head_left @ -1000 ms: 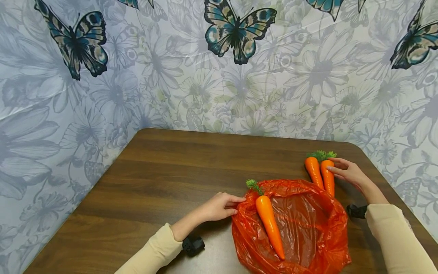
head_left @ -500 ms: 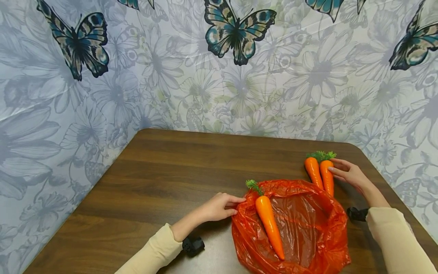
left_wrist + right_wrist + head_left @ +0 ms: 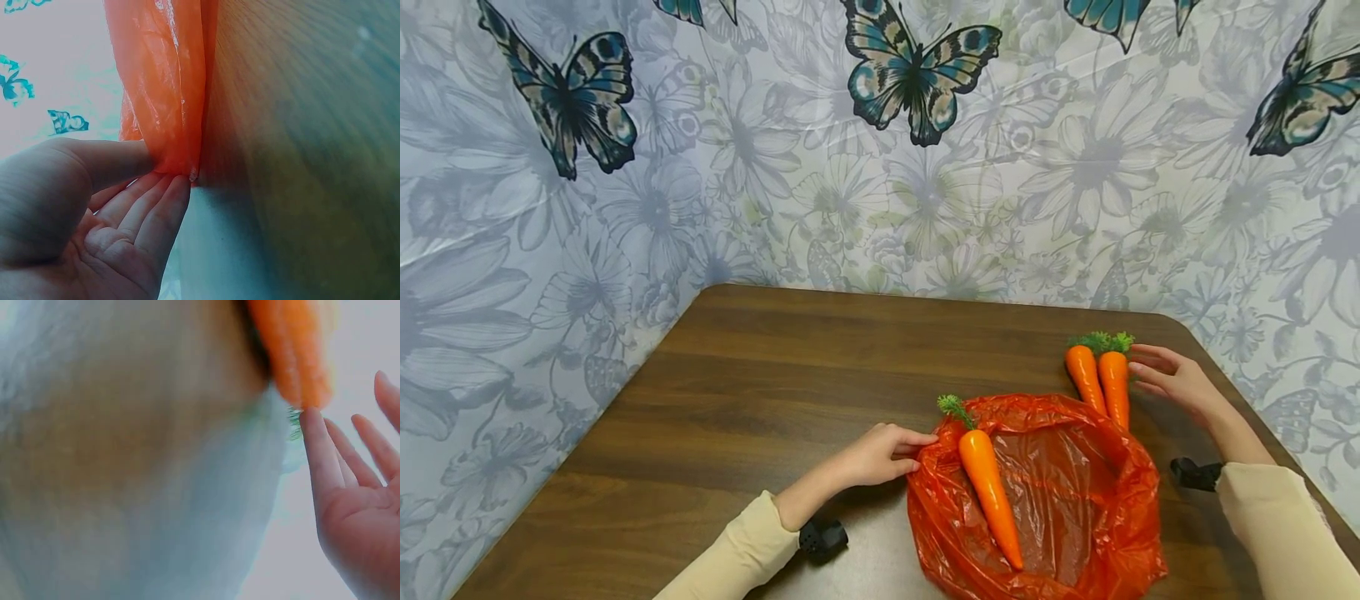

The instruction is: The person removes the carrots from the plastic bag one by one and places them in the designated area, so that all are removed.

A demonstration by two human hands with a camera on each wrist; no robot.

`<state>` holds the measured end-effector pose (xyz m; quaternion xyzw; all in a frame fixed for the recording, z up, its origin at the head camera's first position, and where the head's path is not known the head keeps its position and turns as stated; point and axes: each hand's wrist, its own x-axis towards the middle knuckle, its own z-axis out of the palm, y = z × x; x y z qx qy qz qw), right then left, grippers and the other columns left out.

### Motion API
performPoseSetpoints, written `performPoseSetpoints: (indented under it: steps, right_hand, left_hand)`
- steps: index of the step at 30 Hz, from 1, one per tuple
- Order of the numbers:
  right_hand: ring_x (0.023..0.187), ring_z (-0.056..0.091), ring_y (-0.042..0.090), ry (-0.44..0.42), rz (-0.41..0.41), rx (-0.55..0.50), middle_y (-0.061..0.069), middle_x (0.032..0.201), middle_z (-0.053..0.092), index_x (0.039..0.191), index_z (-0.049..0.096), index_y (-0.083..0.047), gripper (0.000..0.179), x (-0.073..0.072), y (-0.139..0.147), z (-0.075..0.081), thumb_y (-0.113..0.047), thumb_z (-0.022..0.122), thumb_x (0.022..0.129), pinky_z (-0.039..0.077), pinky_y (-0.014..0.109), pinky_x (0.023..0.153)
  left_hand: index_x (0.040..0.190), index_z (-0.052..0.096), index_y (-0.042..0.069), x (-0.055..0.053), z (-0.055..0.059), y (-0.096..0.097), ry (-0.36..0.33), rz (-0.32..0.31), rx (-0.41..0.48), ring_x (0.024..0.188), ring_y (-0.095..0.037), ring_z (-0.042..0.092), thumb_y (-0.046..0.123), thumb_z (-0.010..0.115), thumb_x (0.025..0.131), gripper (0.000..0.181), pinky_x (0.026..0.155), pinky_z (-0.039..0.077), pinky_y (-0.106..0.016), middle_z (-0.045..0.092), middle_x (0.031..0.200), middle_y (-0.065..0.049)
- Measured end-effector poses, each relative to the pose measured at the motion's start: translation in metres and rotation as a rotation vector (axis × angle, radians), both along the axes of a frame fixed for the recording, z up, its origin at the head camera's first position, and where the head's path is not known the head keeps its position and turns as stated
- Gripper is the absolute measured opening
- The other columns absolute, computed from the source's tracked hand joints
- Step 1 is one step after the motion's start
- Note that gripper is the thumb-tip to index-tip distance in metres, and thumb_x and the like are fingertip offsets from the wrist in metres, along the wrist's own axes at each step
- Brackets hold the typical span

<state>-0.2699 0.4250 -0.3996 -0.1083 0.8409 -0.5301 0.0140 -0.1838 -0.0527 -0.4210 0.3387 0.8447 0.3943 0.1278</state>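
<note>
Orange carrot (image 3: 990, 496) slants across the left part of the red plastic bag (image 3: 1126, 500) in my head view, its green top over the bag's rim and its tip toward the bag's near side. Just beyond the bag's far right edge I see 2 more, the left rear carrot (image 3: 1082, 373) and the right rear carrot (image 3: 1115, 382), side by side, leafy ends away from the bag, which hides their tips. At the bag's left rim is the left hand (image 3: 877, 452); past the bag's far right edge, beside the rear pair, is the right hand (image 3: 1182, 387). Under the bag is a wood-grain table (image 3: 760, 367); well beyond the bag stands a butterfly-print backdrop (image 3: 842, 200).

On my left wrist feed, the thumb presses the bag's edge against the fingertips, with hardly any gap, pinching just that plastic.

My right wrist feed is partly blurred. Those fingers are loosely extended and parted, gripping nothing. 1 fingertip meets a carrot's leafy end in this view, but I cannot tell whether they touch.
</note>
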Motion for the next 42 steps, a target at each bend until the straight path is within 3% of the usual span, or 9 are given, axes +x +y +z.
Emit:
performPoseSetpoints:
  steps: [3,7,10,16,24,32,42]
  right_hand:
    - [0.088,0.057,-0.007,0.03,-0.025,0.027,-0.025,0.102,0.051,0.133,0.038,0.008,0.047,0.004,-0.002,0.012,-0.013,0.056,0.095,0.05,0.018,0.072]
    - [0.088,0.054,-0.011,0.063,-0.04,0.029,-0.029,0.1,0.052,0.125,0.049,-0.017,0.032,0.01,-0.007,0.028,-0.011,0.056,0.095,0.048,0.012,0.071]
    - [0.092,0.053,-0.012,0.094,-0.02,0.008,-0.028,0.105,0.053,0.122,0.05,-0.027,0.034,0.015,-0.014,0.038,-0.007,0.055,0.095,0.046,0.011,0.072]
    - [0.101,0.052,-0.008,0.16,0.042,0.006,-0.021,0.115,0.052,0.132,0.05,-0.015,0.038,0.032,-0.042,0.062,-0.005,0.053,0.096,0.045,0.012,0.078]
    - [0.104,0.054,-0.004,0.246,0.0,0.076,-0.016,0.119,0.056,0.134,0.048,-0.004,0.039,0.07,-0.09,0.087,-0.007,0.054,0.095,0.043,0.01,0.08]
    - [0.111,0.052,0.002,0.293,0.055,0.075,-0.005,0.125,0.056,0.134,0.048,-0.001,0.041,0.103,-0.13,0.083,-0.004,0.056,0.094,0.043,0.012,0.082]
    - [0.108,0.053,0.003,0.246,0.111,0.09,0.008,0.124,0.057,0.132,0.05,-0.002,0.039,0.102,-0.153,0.052,-0.009,0.057,0.094,0.047,0.018,0.08]
  left_hand:
    - [0.125,0.06,0.003,-0.001,-0.001,0.0,0.005,-0.001,-0.001,0.109,-0.01,0.055,-0.002,0.064,0.087,0.039,0.085,0.044,-0.017,0.058,0.123,-0.011]
    - [0.125,0.06,0.002,-0.002,-0.002,-0.001,0.023,-0.008,0.003,0.109,-0.013,0.055,-0.003,0.063,0.087,0.039,0.086,0.044,-0.019,0.058,0.123,-0.012]
    - [0.125,0.06,0.002,-0.002,-0.002,-0.001,0.024,-0.009,0.004,0.109,-0.015,0.055,-0.003,0.064,0.086,0.039,0.086,0.044,-0.02,0.058,0.123,-0.013]
    - [0.124,0.061,0.003,-0.002,-0.003,0.0,0.016,-0.01,0.013,0.109,-0.015,0.056,-0.003,0.064,0.086,0.039,0.085,0.045,-0.019,0.058,0.123,-0.013]
    - [0.124,0.061,0.003,-0.001,-0.005,0.001,0.018,-0.012,0.007,0.109,-0.014,0.055,-0.003,0.064,0.086,0.039,0.086,0.044,-0.019,0.058,0.123,-0.012]
    - [0.125,0.06,0.002,-0.002,-0.004,0.001,0.022,-0.016,0.011,0.108,-0.016,0.056,-0.003,0.065,0.086,0.039,0.086,0.045,-0.021,0.059,0.122,-0.013]
    - [0.126,0.059,0.001,-0.002,-0.003,0.001,0.012,-0.012,0.005,0.107,-0.016,0.056,-0.003,0.063,0.087,0.04,0.085,0.045,-0.02,0.058,0.122,-0.014]
